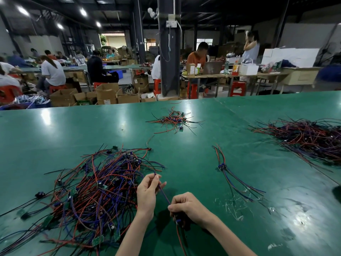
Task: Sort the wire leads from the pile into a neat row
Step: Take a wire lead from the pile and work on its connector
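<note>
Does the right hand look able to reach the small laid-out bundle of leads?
Probably yes: only tabletop lies between the right hand and the bundle, though it is gripping a lead.

Bare green table lies between the tangled pile and sorted leads.

Pile left of sorted leads

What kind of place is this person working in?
Most likely a factory assembly hall. Tangled piles of wire leads lie on a long green table, other workers sit at similar tables behind, and cardboard boxes stand on the floor.
</note>
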The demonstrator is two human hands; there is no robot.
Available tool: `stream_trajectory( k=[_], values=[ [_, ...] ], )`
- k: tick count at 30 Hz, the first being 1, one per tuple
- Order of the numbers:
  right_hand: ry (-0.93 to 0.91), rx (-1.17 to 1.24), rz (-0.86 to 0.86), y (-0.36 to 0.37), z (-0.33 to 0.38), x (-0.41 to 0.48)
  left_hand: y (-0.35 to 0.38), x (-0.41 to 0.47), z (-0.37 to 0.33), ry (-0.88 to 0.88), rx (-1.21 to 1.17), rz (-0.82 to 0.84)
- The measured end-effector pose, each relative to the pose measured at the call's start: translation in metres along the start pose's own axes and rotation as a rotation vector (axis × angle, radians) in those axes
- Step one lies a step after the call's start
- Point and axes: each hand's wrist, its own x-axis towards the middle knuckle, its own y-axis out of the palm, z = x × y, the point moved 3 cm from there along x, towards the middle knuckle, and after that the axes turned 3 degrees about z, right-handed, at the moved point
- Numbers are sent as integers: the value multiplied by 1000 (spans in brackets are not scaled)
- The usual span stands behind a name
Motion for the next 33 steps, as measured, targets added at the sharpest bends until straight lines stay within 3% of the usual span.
stream_trajectory(
  k=[19,26,28,33],
  values=[
    [-23,61,-34,-2,2,-1,3,-4,-9,-22,36,-31],
    [-91,221,-267,-15,6,8,6,-14,-11,-8,237,-33],
    [-112,264,-344,-22,8,9,11,-22,-14,41,400,25],
    [-127,352,-429,-29,7,8,32,-43,-5,-13,654,347]
  ],
)
